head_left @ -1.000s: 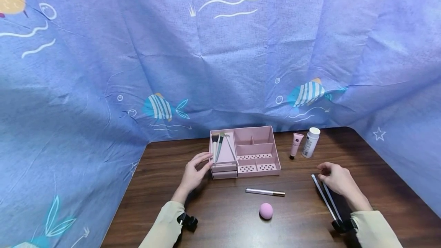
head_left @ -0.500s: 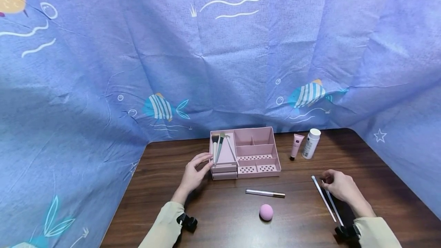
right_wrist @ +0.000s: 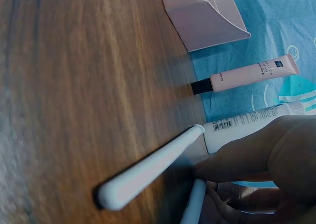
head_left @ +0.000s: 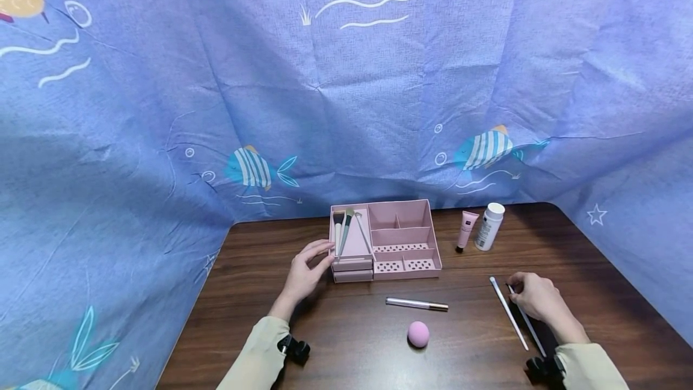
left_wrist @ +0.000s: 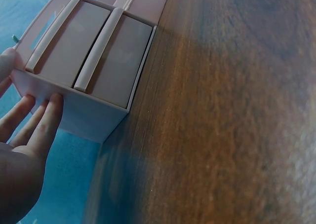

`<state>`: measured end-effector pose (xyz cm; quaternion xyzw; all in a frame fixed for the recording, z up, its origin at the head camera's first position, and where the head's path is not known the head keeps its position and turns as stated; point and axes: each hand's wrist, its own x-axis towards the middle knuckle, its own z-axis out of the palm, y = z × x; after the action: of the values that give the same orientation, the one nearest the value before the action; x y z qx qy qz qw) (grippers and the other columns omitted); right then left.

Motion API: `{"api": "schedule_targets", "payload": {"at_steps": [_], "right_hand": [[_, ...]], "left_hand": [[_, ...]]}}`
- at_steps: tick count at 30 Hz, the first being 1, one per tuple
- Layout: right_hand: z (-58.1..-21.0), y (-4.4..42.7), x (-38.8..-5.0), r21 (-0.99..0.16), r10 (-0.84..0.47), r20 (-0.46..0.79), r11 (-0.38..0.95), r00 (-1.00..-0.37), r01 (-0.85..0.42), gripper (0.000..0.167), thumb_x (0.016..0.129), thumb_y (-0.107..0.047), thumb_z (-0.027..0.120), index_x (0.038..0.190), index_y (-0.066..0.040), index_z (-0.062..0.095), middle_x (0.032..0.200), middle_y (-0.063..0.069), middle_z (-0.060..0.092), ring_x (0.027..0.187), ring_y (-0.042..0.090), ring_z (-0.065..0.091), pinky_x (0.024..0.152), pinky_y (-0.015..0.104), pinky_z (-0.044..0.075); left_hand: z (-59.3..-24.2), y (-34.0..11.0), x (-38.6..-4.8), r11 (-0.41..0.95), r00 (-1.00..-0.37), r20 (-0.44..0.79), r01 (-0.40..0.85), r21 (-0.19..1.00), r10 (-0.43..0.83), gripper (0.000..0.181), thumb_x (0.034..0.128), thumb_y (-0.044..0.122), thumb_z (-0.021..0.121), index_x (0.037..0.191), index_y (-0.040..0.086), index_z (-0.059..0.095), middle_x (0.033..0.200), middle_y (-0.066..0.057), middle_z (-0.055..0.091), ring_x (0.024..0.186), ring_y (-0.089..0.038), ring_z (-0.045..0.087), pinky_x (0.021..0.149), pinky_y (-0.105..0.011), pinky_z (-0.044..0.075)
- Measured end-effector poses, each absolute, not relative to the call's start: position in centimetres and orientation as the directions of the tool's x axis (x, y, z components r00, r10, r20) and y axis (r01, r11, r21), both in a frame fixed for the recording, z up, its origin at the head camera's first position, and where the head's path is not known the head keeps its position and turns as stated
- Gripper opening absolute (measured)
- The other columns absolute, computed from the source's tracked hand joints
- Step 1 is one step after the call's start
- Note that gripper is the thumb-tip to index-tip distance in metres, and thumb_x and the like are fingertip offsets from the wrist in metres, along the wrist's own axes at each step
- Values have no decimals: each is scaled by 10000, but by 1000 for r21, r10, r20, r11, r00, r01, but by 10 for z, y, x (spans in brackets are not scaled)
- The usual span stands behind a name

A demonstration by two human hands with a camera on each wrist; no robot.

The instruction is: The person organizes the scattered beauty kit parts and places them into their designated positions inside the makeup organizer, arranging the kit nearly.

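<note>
My left hand (head_left: 302, 272) rests on the left side of a pink makeup organizer (head_left: 403, 236). In the left wrist view, fairly straight fingers (left_wrist: 47, 123) touch its side wall, below the two drawers' level. Three makeup brushes (head_left: 344, 227) lie on the organizer's left top. At the right of the table, my right hand (head_left: 533, 297) pinches a slim white makeup brush (head_left: 530, 328) between thumb and fingers near its far end. A second slim white brush (head_left: 509, 315) lies just left of it, apart from the hand. The held brush is mostly hidden in the right wrist view.
A pink tube (head_left: 466, 230) and a white bottle (head_left: 489, 227) stand behind the right hand. A silver cosmetic pen (head_left: 416, 304) and a pink sponge ball (head_left: 418, 334) lie mid-table. Blue patterned cloth (head_left: 346, 107) hangs behind the brown table (head_left: 346, 348).
My right hand has moved slightly back toward me and its fingers have closed on the right-hand white brush, which has turned slightly. The left hand stays at the organizer.
</note>
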<state>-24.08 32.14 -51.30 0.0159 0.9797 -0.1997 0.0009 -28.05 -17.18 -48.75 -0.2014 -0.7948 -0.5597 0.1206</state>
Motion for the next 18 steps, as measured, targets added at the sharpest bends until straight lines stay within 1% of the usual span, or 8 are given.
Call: {"api": "schedule_targets", "payload": {"at_steps": [9,11,13,15,18], "right_hand": [[-513,322,-241,-402,36,-25,915,-999,43,239,743,-85,714,967,-7,684,762,7,648,693,185,573,591,415,425],[-513,322,-241,-405,39,-32,913,-999,49,240,747,-84,713,971,-3,682,768,14,649,698,192,573,596,418,423],[-513,322,-242,-408,42,-36,912,-998,53,239,749,-83,714,973,-6,681,772,16,651,701,199,576,597,420,423],[-512,323,-242,-411,43,-38,910,-998,55,241,751,-84,717,976,-3,681,774,23,655,699,206,578,596,417,423],[-511,322,-241,-418,45,-38,907,-998,57,236,750,-82,718,972,-6,685,773,26,657,695,204,576,587,398,420]], "left_hand": [[-487,-171,-281,301,-895,409,446,843,179,300,908,69,676,1195,-20,667,1274,-213,606,1196,-321,578,1054,-501,445],[-487,-171,-280,303,-894,411,447,842,178,297,907,66,676,1192,-18,669,1270,-211,608,1194,-320,578,1054,-481,451],[-487,-171,-280,310,-894,411,447,839,176,294,908,69,677,1191,-11,672,1267,-202,612,1191,-311,580,1058,-423,459],[-486,-172,-280,320,-895,410,445,836,174,293,908,75,679,1191,-2,675,1265,-192,616,1190,-298,582,1057,-341,462],[-486,-172,-280,329,-895,410,446,832,175,295,909,84,680,1193,5,677,1266,-183,619,1193,-288,583,1045,-233,446]]}}
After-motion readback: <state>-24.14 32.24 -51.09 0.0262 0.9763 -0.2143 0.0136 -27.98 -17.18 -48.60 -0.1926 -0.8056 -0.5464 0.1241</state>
